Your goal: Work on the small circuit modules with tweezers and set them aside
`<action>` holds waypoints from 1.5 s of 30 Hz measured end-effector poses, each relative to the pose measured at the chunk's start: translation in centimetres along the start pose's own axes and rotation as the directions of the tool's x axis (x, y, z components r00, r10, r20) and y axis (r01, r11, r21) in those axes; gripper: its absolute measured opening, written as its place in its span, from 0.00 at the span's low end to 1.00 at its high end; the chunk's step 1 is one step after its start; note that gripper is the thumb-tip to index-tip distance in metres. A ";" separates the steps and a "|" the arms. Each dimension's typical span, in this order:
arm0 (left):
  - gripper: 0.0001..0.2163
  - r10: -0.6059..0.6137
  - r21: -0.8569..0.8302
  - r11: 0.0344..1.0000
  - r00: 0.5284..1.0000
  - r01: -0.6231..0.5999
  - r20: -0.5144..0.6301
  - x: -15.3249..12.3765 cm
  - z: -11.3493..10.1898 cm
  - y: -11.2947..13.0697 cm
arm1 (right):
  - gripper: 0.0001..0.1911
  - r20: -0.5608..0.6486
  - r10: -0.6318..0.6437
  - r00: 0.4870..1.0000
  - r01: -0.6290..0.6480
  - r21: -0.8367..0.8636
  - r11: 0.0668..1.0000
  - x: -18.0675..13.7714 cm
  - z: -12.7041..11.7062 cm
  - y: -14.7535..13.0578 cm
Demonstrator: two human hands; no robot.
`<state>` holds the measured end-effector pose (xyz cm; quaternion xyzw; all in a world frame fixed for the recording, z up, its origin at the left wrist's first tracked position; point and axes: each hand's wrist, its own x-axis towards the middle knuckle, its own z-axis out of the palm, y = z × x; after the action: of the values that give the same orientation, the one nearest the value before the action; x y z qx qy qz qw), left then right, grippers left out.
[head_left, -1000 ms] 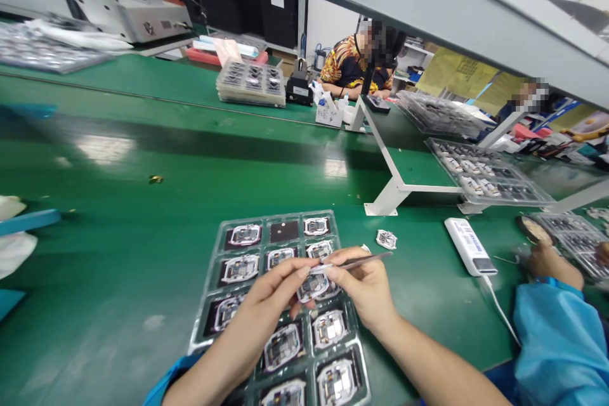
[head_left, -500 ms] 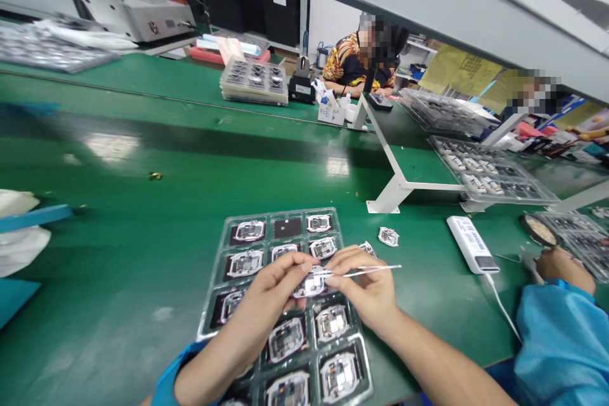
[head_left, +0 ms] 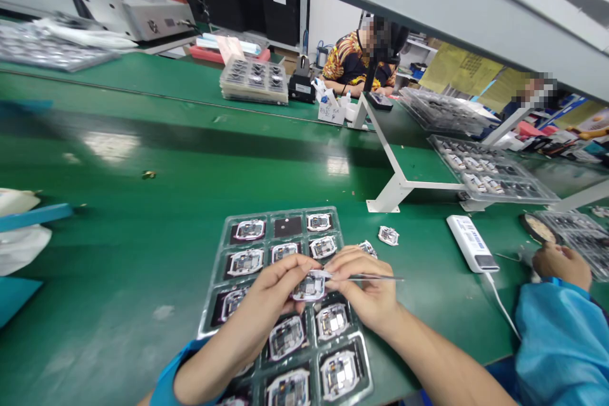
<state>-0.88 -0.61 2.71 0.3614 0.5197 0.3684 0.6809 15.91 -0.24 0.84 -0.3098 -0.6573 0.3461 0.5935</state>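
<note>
A long green workbench fills the frame in an electronics assembly room, with a white benchtop machine at upper left and a seated co-worker in an orange-and-black patterned shirt at upper centre. Stacked clear trays sit on the far bench, while a loaded tray rests on a shelf held by a white steel bracket at right. At lower right, a second co-worker's hand emerges from a blue sleeve beside a white power bank and its cable. In the foreground, a clear blister tray of square electronic modules lies on the bench, one cell showing a bare black pad. Over the tray's centre, the person's left hand and right hand are closed close together. The left fingers pinch one white-edged module against the right hand, which grips slim steel tweezers. A loose module lies on the green surface just right of the tray.
</note>
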 end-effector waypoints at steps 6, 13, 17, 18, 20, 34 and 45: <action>0.10 -0.010 0.010 1.000 1.000 0.010 0.000 0.0 0.0 0.0 | 0.03 -0.058 0.241 0.969 -0.235 0.098 0.967 0.0 0.2 -0.1; 0.10 -0.005 0.032 0.999 1.000 0.004 0.019 0.5 -0.1 -0.4 | 0.04 -0.019 0.305 0.952 -0.302 0.092 0.949 0.1 -0.1 0.3; 0.10 0.002 0.066 0.998 1.000 -0.003 0.009 0.6 -0.3 -0.6 | 0.04 0.032 0.280 0.960 -0.281 0.052 0.958 0.1 -0.2 0.3; 0.10 0.004 0.072 0.997 1.000 -0.004 0.005 0.5 -0.3 -0.6 | 0.04 0.030 0.296 0.955 -0.298 0.084 0.951 0.2 -0.2 0.3; 0.11 0.003 0.083 0.997 1.000 -0.004 0.002 0.5 -0.4 -0.6 | 0.04 0.010 0.334 0.942 -0.332 0.156 0.930 0.1 -0.1 0.3; 0.12 0.051 0.173 0.983 0.999 -0.053 0.016 0.7 -0.2 -0.7 | 0.06 0.067 0.148 0.987 -0.147 -0.020 0.989 0.0 -0.4 0.4; 0.13 -0.004 0.086 0.996 0.999 0.001 0.033 0.9 -0.4 -0.9 | 0.09 -0.074 0.218 0.973 -0.200 0.198 0.960 -0.1 0.0 0.3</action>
<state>-0.97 -0.23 1.44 0.3957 0.5241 0.3389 0.6737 15.90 -0.11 0.50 -0.3360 -0.5560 0.4526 0.6109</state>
